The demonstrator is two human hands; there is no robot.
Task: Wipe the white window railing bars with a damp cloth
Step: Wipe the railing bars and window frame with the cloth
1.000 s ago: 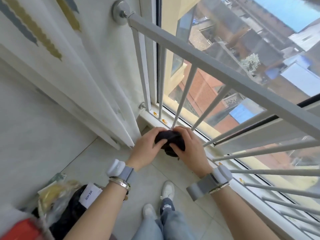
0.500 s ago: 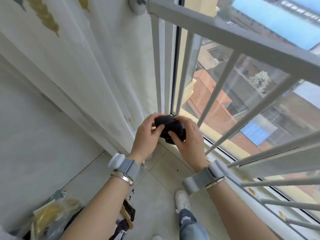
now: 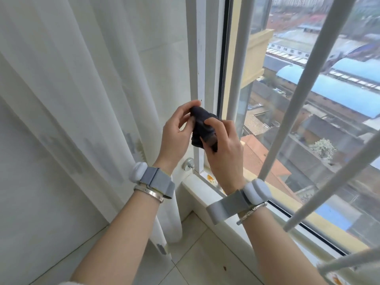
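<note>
I have a single view, from the head camera, looking forward and down along both forearms toward the window frame (image 3: 202, 83). It sits close to that frame, which stands just left of centre. Left of the frame hangs a curtain (image 3: 82, 89); right of it, wide-angle bending probably curves the railing bars (image 3: 304, 83).

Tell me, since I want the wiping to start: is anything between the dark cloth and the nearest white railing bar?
Nothing visible. The bunched dark cloth is held by both the left hand and right hand right in front of the leftmost white vertical railing bar, with no object between them.
</note>
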